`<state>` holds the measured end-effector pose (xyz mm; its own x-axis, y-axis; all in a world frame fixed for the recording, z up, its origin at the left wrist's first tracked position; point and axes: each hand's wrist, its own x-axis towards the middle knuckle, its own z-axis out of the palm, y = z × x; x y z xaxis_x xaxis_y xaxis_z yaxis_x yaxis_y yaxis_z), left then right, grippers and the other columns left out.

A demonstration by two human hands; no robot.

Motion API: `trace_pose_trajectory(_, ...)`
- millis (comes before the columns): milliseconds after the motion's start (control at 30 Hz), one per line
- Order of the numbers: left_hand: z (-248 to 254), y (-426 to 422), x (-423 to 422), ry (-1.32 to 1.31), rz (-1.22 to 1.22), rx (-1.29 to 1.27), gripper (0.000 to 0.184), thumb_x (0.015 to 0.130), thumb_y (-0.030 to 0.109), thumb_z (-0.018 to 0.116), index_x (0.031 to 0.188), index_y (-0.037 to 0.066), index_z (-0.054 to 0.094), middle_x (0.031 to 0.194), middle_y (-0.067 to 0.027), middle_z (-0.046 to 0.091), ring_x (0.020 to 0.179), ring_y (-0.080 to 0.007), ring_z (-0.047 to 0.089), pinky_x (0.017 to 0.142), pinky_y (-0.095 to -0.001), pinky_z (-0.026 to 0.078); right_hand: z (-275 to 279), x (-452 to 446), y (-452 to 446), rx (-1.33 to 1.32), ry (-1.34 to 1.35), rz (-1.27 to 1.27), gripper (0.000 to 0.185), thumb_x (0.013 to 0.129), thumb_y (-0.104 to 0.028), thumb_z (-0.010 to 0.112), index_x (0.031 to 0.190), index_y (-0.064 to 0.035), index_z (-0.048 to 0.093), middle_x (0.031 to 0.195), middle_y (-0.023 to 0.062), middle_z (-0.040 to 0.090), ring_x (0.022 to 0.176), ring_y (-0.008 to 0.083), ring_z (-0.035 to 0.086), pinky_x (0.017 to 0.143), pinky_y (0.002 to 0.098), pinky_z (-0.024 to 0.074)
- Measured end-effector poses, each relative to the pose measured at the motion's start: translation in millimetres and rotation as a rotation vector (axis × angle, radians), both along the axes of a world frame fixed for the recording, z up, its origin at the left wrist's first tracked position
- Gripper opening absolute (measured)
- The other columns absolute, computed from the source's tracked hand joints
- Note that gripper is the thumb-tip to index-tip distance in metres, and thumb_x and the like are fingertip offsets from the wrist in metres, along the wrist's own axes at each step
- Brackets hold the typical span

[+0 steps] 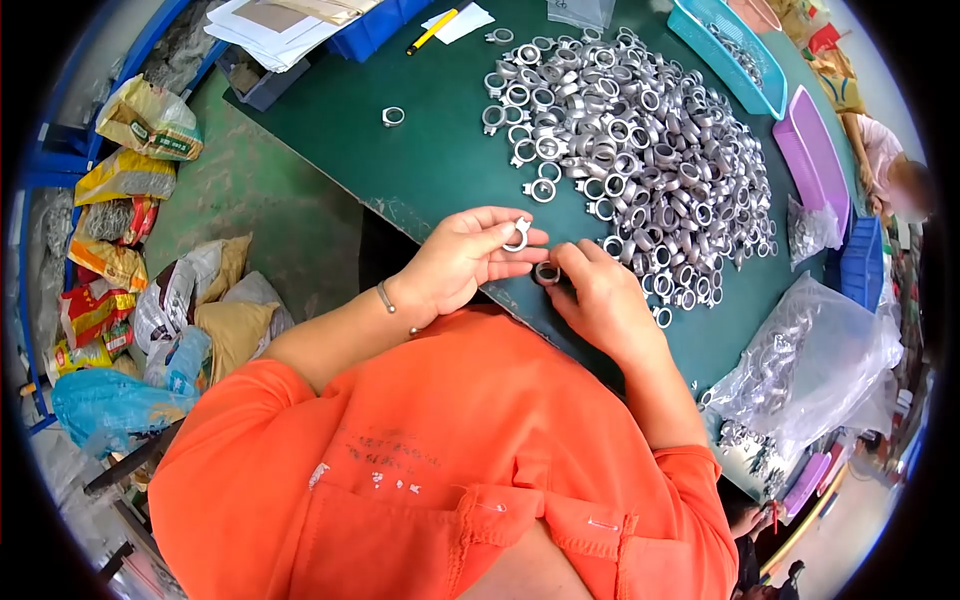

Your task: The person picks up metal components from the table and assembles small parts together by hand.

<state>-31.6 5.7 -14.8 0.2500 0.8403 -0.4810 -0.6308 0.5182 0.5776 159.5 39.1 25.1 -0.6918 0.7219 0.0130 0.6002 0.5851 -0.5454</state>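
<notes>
My left hand (470, 255) is turned palm up at the table's near edge, with a silver metal ring (517, 236) held between its thumb and fingers. Close beside its fingertips, my right hand (600, 295) pinches another metal ring (546, 272). A large heap of similar grey metal rings (650, 150) covers the green table (420, 170) just beyond my right hand. One single ring (393, 117) lies apart from the heap, at the upper left of the table.
A teal basket (735, 60), a purple tray (808, 150) and a blue bin (862, 265) line the right side. Clear plastic bags (810, 360) lie at the lower right. Papers (270, 35) and a yellow marker (438, 32) are at the top. Another person (880, 160) is at the far right.
</notes>
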Motion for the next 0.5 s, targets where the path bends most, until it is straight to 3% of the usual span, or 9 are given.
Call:
trace_pose_trajectory(100,0.5,-0.2,-2.1,-0.013,0.084,0.001,0.015,0.091,0.014,0.051,0.102,0.003,0.052,0.091,-0.0094,0.061,0.08,-0.0169,0.06,0.065,-0.0265,0.051,-0.8,0.7,-1.5,0.055,-0.032,0.037,0.02,0.069,-0.005,0.066,0.082,-0.0048,0.051,0.073,0.01,0.05,0.07,0.0296,0.056,0.057,0.0389,0.0469)
trace_pose_trajectory(333,1.2,-2.5,0.2,0.107,0.044,0.056,0.009,0.089,0.012,0.054,0.095,0.005,0.052,0.08,-0.0034,0.056,0.066,-0.0098,0.053,0.053,-0.0212,0.043,-24.3,-7.4,-11.2,0.263,0.105,-0.042,0.017,0.069,-0.007,0.069,0.082,-0.0051,0.058,0.073,0.0088,0.05,0.068,0.027,0.055,0.059,0.0365,0.0466)
trace_pose_trajectory(433,1.8,-4.1,1.7,0.18,-0.007,0.141,0.008,0.089,0.01,0.055,0.094,0.005,0.053,0.075,-0.0022,0.054,0.063,-0.0085,0.05,0.051,-0.0204,0.041,-22.7,-1.4,-9.8,-0.08,0.391,-0.144,0.014,0.071,0.003,0.066,0.082,-0.0025,0.06,0.084,0.0098,0.058,0.074,0.0268,0.058,0.065,0.0323,0.0473)
trace_pose_trajectory(500,5.4,-6.1,1.9,0.285,-0.087,0.202,0.008,0.089,0.011,0.055,0.092,0.003,0.055,0.071,-0.002,0.053,0.059,-0.0074,0.049,0.05,-0.0195,0.04,-25.7,2.9,-9.8,-0.351,0.625,-0.198,0.012,0.075,0.005,0.064,0.086,-0.0005,0.061,0.09,0.0089,0.061,0.081,0.0197,0.06,0.071,0.0279,0.0484)
